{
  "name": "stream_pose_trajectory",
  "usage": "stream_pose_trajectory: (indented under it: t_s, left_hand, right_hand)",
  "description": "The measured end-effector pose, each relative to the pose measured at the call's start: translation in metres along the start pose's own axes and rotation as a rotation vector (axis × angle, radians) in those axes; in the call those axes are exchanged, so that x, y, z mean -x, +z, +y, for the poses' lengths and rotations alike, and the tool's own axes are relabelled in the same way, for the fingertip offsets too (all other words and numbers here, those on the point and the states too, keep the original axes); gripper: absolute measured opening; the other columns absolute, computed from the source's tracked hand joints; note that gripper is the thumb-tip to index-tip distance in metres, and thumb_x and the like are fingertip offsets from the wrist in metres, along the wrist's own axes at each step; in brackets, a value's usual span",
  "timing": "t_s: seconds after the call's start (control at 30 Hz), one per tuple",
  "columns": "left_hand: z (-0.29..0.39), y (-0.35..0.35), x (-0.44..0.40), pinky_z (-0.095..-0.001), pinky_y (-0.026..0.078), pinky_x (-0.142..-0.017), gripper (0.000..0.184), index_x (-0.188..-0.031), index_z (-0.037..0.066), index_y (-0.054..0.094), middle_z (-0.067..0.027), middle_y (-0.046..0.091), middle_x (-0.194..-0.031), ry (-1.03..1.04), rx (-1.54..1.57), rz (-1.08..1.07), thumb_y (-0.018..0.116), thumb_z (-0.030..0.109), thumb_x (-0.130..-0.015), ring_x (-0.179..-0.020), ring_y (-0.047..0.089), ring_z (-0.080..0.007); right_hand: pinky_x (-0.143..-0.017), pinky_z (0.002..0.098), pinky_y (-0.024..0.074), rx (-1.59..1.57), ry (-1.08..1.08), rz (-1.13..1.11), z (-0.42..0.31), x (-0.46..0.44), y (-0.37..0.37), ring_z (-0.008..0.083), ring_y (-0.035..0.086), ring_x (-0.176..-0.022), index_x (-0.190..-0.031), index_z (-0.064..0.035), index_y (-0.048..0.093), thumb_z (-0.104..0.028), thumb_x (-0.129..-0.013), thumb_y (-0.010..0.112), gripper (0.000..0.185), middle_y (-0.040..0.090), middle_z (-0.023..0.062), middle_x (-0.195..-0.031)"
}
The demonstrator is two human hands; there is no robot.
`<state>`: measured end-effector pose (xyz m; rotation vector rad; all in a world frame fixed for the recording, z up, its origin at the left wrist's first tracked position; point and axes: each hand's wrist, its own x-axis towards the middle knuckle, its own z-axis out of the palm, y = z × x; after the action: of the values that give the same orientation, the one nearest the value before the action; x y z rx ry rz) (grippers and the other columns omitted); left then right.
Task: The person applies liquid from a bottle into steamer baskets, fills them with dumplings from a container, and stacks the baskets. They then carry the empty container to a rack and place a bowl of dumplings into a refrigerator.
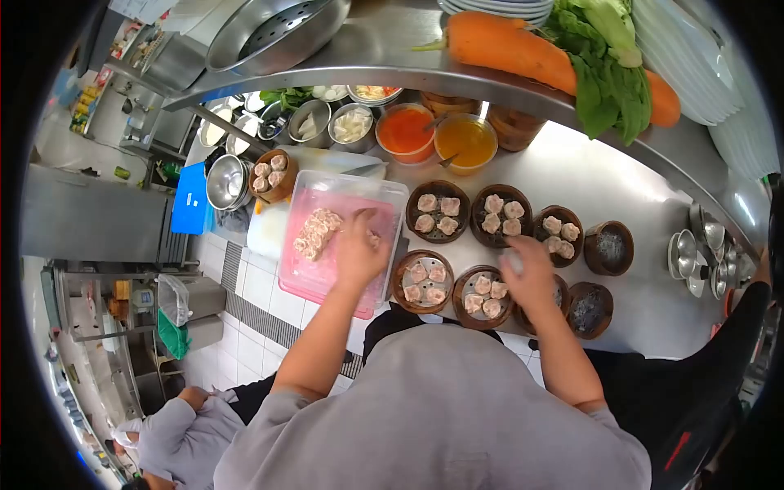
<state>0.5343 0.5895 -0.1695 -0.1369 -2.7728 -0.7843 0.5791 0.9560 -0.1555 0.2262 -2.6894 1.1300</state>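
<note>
My left hand (pixel 362 251) is inside a clear plastic tub (pixel 397 193) with a pink bottom, fingers curled round a pale pink dumpling (pixel 374 239). A cluster of similar dumplings (pixel 318 233) lies left of it in the tub. My right hand (pixel 532 276) hovers over the round steamer baskets, fingers bent together; something pale shows at the fingertips, too blurred to name. Under and beside it are a front basket (pixel 469 320) and a back basket (pixel 476 234), both holding several dumplings. Another basket (pixel 536 328) is partly hidden by my right forearm.
Two baskets (pixel 609 247) without dumplings stand at the right. Bowls of orange-red sauce (pixel 404 131) and yellow sauce (pixel 465 143) sit behind. A steel shelf (pixel 392 75) overhangs the back, bearing carrots (pixel 510 51), greens and plates. Another person (pixel 184 437) is at lower left.
</note>
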Motion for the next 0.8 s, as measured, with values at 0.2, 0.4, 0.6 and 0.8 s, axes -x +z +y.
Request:
stream_pose_trajectory:
  t_s: [0.2,0.4,0.6,0.8]
  left_hand:
    - [-0.045,-0.027,0.021,-0.056,0.051,-0.109,0.081,-0.146,0.007,0.056,-0.0273,0.056,-0.145,0.031,-0.117,-0.35,0.086,0.025,-0.073,-0.13,0.058,-0.0475]
    - [-0.097,0.007,0.012,-0.048,0.053,-0.106,0.079,-0.144,0.002,0.056,-0.0253,0.061,-0.139,-0.307,0.597,-0.327,0.087,0.022,-0.075,-0.126,0.063,-0.0404]
    - [-0.044,-0.065,0.019,-0.0349,0.053,-0.097,0.067,-0.149,0.004,0.051,-0.0122,0.062,-0.128,-0.031,0.545,-0.157,0.082,0.024,-0.093,-0.117,0.059,-0.0201]
    - [-0.02,-0.056,0.007,-0.0307,0.049,-0.101,0.038,-0.147,0.005,0.053,-0.0085,0.062,-0.127,-0.157,1.056,-0.439,0.054,0.024,-0.114,-0.116,0.058,-0.014]
  right_hand:
    - [-0.105,0.0477,0.053,-0.139,-0.285,-0.413,-0.109,-0.032,0.114,0.0391,0.065,-0.122,-0.13,-0.0033,0.069,-0.023,-0.092,0.075,0.043,0.07,0.0199,-0.128]
    - [-0.11,0.046,0.0498,-0.063,0.12,-0.329,-0.157,-0.052,0.2,0.043,0.061,-0.132,-0.144,-0.0019,0.059,-0.029,-0.095,0.073,0.058,0.065,0.0285,-0.136]
    - [-0.103,0.0334,0.0528,-0.747,0.375,-0.39,-0.152,-0.052,0.204,0.0229,0.067,-0.12,-0.155,-0.0034,0.049,-0.03,-0.105,0.067,0.059,0.068,0.0159,-0.129]
    - [-0.071,0.0253,0.0544,-0.897,0.327,-0.196,-0.185,-0.024,0.141,0.0104,0.064,-0.086,-0.145,-0.0068,0.054,-0.028,-0.114,0.056,0.037,0.066,0.0026,-0.109]
